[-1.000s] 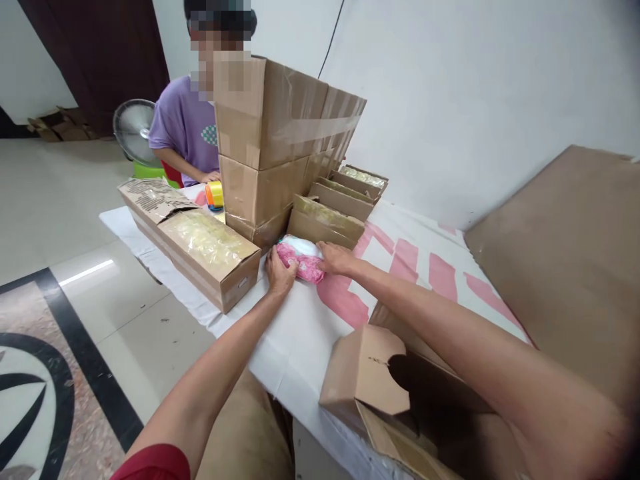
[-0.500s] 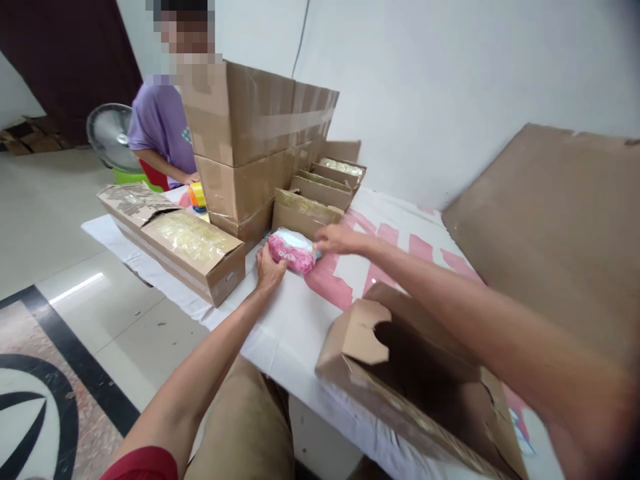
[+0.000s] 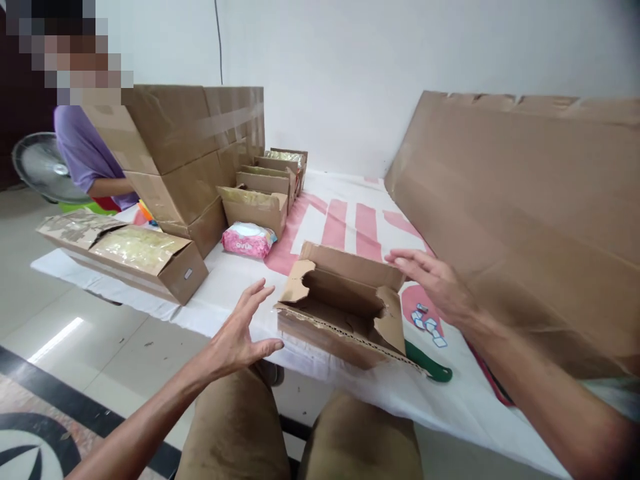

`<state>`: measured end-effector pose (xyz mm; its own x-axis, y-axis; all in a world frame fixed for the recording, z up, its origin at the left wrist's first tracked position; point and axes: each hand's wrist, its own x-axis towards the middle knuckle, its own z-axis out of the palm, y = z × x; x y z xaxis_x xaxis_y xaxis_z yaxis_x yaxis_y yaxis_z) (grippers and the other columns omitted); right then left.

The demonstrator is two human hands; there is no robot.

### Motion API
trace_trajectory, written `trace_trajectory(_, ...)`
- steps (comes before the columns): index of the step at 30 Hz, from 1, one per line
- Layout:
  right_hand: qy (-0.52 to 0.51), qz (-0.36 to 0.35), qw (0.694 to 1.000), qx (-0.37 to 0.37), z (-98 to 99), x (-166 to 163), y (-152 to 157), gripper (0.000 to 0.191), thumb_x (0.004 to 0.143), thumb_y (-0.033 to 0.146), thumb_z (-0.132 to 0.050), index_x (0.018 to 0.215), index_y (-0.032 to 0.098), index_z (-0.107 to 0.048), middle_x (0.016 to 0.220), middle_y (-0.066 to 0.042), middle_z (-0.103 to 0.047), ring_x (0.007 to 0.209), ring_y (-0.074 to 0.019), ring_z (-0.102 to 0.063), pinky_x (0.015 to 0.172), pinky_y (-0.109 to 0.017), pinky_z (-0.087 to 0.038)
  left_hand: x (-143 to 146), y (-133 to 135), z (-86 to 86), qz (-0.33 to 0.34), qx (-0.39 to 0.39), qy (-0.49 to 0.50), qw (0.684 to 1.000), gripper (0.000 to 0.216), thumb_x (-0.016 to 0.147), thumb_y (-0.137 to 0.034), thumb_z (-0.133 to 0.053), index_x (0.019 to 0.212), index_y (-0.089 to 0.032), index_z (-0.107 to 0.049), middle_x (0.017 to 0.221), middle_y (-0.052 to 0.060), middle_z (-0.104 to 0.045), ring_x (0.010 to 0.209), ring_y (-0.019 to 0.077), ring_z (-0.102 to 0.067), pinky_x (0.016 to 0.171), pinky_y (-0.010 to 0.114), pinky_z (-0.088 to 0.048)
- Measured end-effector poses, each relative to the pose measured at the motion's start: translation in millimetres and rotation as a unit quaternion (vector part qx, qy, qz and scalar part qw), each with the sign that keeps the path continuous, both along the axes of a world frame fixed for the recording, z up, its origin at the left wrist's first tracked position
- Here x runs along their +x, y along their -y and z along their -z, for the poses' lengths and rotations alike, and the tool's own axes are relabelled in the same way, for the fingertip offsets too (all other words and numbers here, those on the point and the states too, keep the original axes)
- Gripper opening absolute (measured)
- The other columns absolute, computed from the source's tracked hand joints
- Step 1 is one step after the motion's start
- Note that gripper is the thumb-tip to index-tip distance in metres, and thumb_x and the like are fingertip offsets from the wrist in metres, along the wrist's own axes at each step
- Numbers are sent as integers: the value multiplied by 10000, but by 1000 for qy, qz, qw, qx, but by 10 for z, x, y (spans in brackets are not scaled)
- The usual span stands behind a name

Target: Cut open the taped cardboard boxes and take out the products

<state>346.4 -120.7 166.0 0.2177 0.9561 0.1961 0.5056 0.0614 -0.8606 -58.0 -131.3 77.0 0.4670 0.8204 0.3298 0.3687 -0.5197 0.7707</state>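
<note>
My left hand (image 3: 239,331) hovers open, fingers spread, just left of an open empty cardboard box (image 3: 345,307) at the table's near edge. On the box's right side, my right hand (image 3: 435,283) is open too, fingers stretched toward its far right corner. Neither hand holds anything. A pink and white plastic packet (image 3: 249,240) lies on the white table cover (image 3: 240,287) farther back, beside a row of small brown boxes (image 3: 260,200).
Stacked large cartons (image 3: 190,153) stand at the back left. A long open box with plastic filling (image 3: 130,257) lies at the left edge. A big cardboard sheet (image 3: 525,200) leans at the right. Small white tags (image 3: 427,323) lie by the box. Another person in purple (image 3: 85,153) sits behind, near a fan (image 3: 43,167).
Both hands let go of the pink packet, which stays by the small boxes, and drew back to either side of the open box. The camera turned right.
</note>
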Motion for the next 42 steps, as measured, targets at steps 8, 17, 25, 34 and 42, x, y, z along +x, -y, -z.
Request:
trace_trajectory(8,24,-52,998,12,71,-170,520,436,900,604,-661,1203,300,-738,1154,-55,-770,1109,-295,-697,993,-449,-558,732,-9,-58,-177,-12,163,971,613,909,-419,-741,1457,-220,-551,1295,133,-731,1149,272,-716,994,446,-584)
trace_trajectory(17,-79,-11,994,72,366,-92,562,605,896,562,-710,1423,306,-558,1400,-104,-691,1231,-298,-673,1064,-492,-552,811,45,-60,-168,52,205,963,557,866,-269,-723,1405,-230,-588,1267,100,-737,1299,288,-653,1153,465,-471)
trace_trajectory(25,104,-1,987,123,519,-127,763,308,945,576,-662,1073,334,-803,1630,-44,-495,1499,-389,-468,1196,-610,-446,775,-35,-119,-179,-54,160,969,651,828,-375,-734,1440,-220,-580,1326,118,-719,1261,313,-669,1133,488,-474)
trace_trajectory(34,-30,43,993,105,665,-110,725,588,905,549,-735,1423,307,-594,1545,-142,-596,1329,-334,-646,1132,-579,-495,805,-17,-37,-190,-57,183,963,593,848,-393,-741,1397,-217,-605,1331,112,-712,1226,282,-671,1099,445,-502)
trace_trajectory(42,-34,-37,993,109,548,-125,568,139,924,374,-680,1001,280,-747,1329,-74,-754,1300,-290,-668,1168,-506,-476,854,35,13,-220,-18,154,963,507,899,-364,-704,1379,-222,-623,1408,109,-687,1297,286,-648,1126,446,-506)
